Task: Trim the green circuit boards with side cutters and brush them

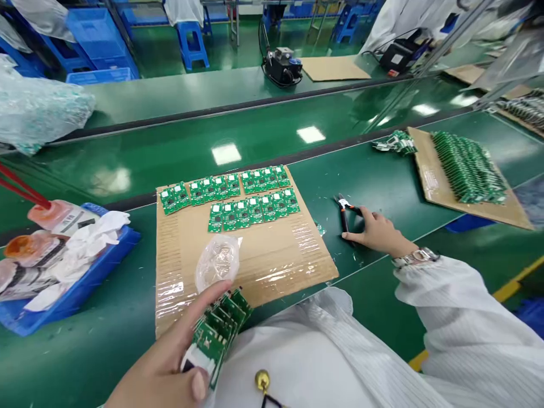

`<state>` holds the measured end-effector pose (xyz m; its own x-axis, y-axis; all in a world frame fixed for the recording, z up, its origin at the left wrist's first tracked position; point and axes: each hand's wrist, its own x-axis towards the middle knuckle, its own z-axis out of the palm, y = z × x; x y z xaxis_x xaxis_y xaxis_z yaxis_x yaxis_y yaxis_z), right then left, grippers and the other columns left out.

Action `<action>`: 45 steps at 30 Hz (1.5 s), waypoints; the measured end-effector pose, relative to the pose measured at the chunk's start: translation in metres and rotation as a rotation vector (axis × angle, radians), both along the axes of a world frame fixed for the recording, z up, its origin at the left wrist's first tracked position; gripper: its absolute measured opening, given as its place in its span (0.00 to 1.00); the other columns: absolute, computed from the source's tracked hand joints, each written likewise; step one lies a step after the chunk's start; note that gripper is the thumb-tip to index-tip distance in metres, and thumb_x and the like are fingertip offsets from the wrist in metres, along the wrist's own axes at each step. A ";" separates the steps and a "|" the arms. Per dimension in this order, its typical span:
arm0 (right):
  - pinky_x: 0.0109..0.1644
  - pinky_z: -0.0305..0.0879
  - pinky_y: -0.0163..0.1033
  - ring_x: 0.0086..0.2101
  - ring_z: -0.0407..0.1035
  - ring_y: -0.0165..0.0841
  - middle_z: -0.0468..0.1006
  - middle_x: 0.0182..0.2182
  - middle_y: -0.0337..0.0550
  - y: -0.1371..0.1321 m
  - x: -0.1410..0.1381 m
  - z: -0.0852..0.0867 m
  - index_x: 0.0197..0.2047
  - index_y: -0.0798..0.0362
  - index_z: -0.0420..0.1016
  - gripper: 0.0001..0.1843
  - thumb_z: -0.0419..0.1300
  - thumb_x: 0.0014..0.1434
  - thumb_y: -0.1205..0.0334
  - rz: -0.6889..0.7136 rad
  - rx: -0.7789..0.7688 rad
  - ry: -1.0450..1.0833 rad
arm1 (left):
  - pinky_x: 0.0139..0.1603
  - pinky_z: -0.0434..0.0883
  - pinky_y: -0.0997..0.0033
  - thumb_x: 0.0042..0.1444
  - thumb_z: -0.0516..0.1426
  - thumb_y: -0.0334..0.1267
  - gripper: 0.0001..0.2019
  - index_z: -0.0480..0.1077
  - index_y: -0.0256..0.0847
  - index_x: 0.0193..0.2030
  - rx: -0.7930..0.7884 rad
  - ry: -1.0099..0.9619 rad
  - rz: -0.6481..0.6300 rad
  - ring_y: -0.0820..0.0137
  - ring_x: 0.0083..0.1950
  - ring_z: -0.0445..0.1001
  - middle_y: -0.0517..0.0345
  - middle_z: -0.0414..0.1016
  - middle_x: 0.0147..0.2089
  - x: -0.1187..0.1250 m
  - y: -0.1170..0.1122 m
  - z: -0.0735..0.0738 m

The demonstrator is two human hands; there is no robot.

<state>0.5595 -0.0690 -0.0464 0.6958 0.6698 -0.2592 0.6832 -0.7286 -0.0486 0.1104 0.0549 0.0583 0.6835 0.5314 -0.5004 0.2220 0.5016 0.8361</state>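
Note:
My left hand [170, 345] grips a stack of green circuit boards [216, 328] at the front edge of the bench. My right hand [380, 232] has its thumb and fingers around the handles of wire cutters [346, 212], whose jaws point away from me on the bench top. Between the hands lies a cardboard sheet [263, 255] with rows of small green circuit boards [255, 209] on its far half. A clear plastic dish [218, 262] rests on the cardboard, just beyond my left fingers.
On the left, a blue tray [85, 294] holds bottles and white tissue. At right, a second cardboard piece [431, 175] carries tightly packed boards [467, 167], with loose boards [397, 143] beside it. Across the belt stands a black device [283, 67]. A plastic bag [42, 105] lies far left.

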 end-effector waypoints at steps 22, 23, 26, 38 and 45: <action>0.46 0.70 0.53 0.45 0.73 0.45 0.75 0.44 0.48 -0.027 -0.152 0.079 0.56 0.43 0.68 0.40 0.67 0.39 0.41 -0.042 0.606 1.893 | 0.68 0.53 0.55 0.54 0.56 0.57 0.35 0.45 0.72 0.66 0.474 0.118 -0.304 0.58 0.72 0.45 0.74 0.48 0.72 0.004 0.002 0.010; 0.48 0.68 0.54 0.45 0.72 0.45 0.75 0.44 0.49 -0.027 -0.165 0.075 0.55 0.44 0.69 0.43 0.68 0.35 0.41 -0.090 0.563 1.963 | 0.68 0.54 0.55 0.54 0.56 0.57 0.35 0.45 0.72 0.66 0.471 0.110 -0.308 0.58 0.72 0.46 0.73 0.49 0.72 0.003 0.002 0.010; 0.51 0.64 0.57 0.46 0.70 0.48 0.73 0.44 0.52 -0.027 -0.181 0.069 0.53 0.46 0.69 0.46 0.70 0.30 0.39 -0.139 0.488 1.970 | 0.68 0.54 0.55 0.55 0.56 0.57 0.34 0.46 0.70 0.67 0.458 0.109 -0.317 0.58 0.72 0.48 0.71 0.49 0.72 0.000 0.001 0.010; 0.50 0.66 0.50 0.44 0.68 0.40 0.67 0.45 0.48 -0.031 -0.185 0.098 0.56 0.41 0.60 0.26 0.59 0.56 0.46 0.070 0.450 1.623 | 0.68 0.54 0.61 0.54 0.57 0.56 0.36 0.46 0.67 0.67 0.446 0.105 -0.254 0.57 0.73 0.43 0.71 0.47 0.73 -0.006 -0.003 0.006; 0.47 0.68 0.47 0.45 0.64 0.42 0.64 0.46 0.52 0.013 -0.181 0.126 0.59 0.48 0.55 0.31 0.57 0.52 0.67 0.745 0.652 0.410 | 0.67 0.57 0.59 0.57 0.57 0.50 0.34 0.49 0.57 0.68 0.440 0.228 -0.071 0.56 0.72 0.48 0.62 0.50 0.72 0.015 -0.011 0.018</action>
